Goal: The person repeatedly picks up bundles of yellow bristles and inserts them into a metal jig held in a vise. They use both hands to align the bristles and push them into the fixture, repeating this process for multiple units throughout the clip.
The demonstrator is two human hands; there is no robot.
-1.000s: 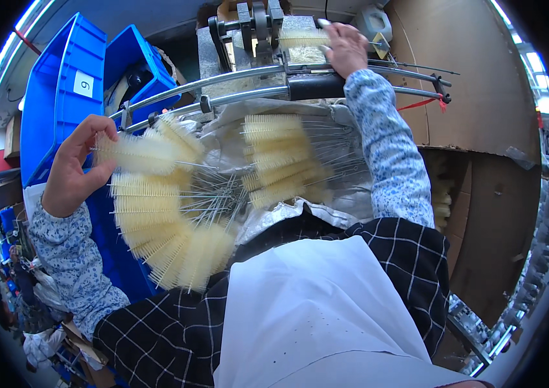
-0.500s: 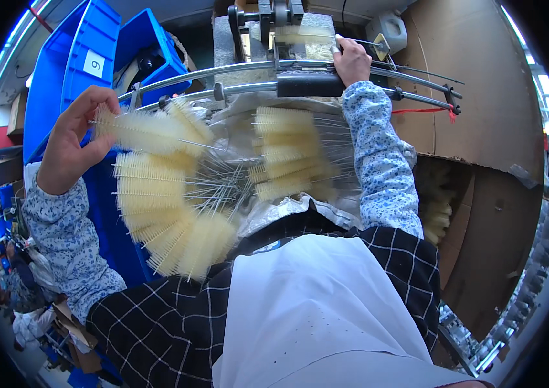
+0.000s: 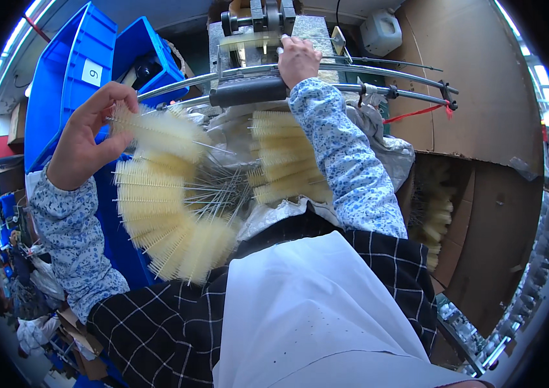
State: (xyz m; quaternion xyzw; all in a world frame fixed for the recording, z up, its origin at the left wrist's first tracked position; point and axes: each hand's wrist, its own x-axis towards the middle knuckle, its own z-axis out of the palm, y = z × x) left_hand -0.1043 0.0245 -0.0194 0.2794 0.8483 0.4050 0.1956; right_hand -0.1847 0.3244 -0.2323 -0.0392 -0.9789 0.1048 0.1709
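Note:
My left hand (image 3: 90,142) pinches a cream-bristled bottle brush (image 3: 168,134) by its bristle end, with the wire stem pointing right. Below it, a fan of similar brushes (image 3: 151,194) lies with stems toward the middle, and another stack of brushes (image 3: 284,155) lies to the right. My right hand (image 3: 299,61) is closed at the right end of a sliding carriage (image 3: 248,92) on metal rails; its exact grip is partly hidden. Another brush (image 3: 248,41) lies across the carriage, beside a wheel mechanism (image 3: 268,19), its right end near my right fingers.
Blue bins (image 3: 84,77) stand at the left. A large cardboard sheet (image 3: 475,77) covers the right side, with more brushes (image 3: 439,213) in a box below it. A white jug (image 3: 381,32) stands at the back. The rails (image 3: 410,76) extend right, with a red tie (image 3: 416,114).
My right hand, the carriage and the brush on it have moved left along the rails. My left hand, with its brush, has shifted slightly right.

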